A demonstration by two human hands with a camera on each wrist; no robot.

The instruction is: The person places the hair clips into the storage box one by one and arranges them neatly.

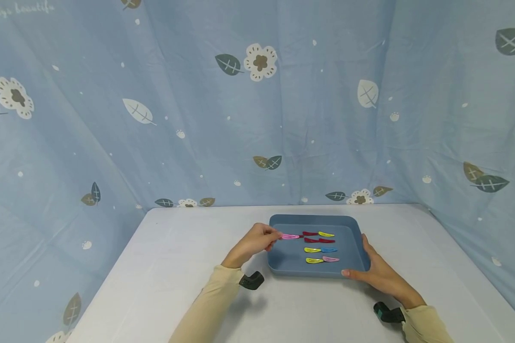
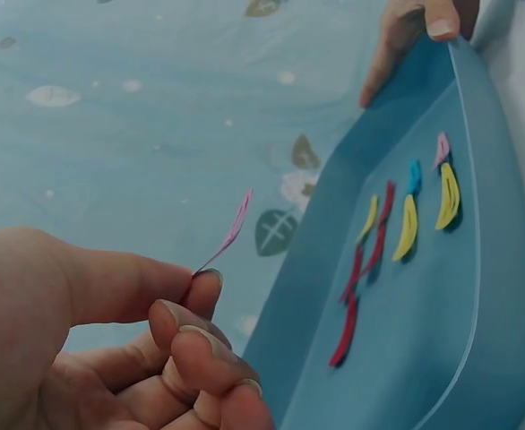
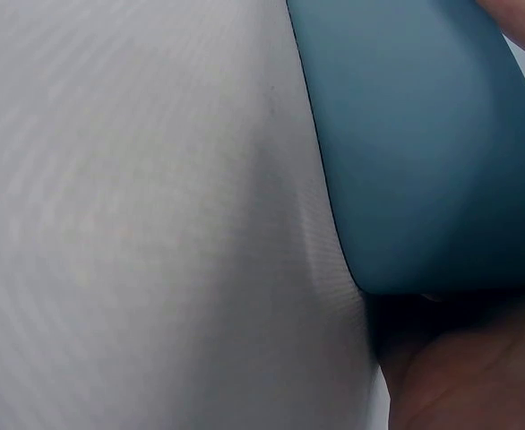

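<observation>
My left hand [image 1: 257,240] pinches a pink snap hair clip [image 2: 237,222] between thumb and fingers, above the left part of the blue tray [image 1: 283,266]. In the left wrist view the clip stands clear of the tray floor. More hair clips lie in the tray in end-to-end rows: red clips [image 1: 319,240] and a yellow one [image 1: 326,234] at the back, a yellow and a blue clip [image 1: 329,250] in the middle, a yellow and a light pink clip [image 1: 331,259] in front. My right hand [image 1: 379,271] holds the tray's front right corner, thumb at the front rim.
The tray rests on a white-covered table [image 1: 189,238]. Behind and beside the table hangs a blue curtain [image 1: 223,128] printed with leaves and flowers. A dark wrist device [image 1: 252,281] sits at my left cuff, another [image 1: 388,313] at my right.
</observation>
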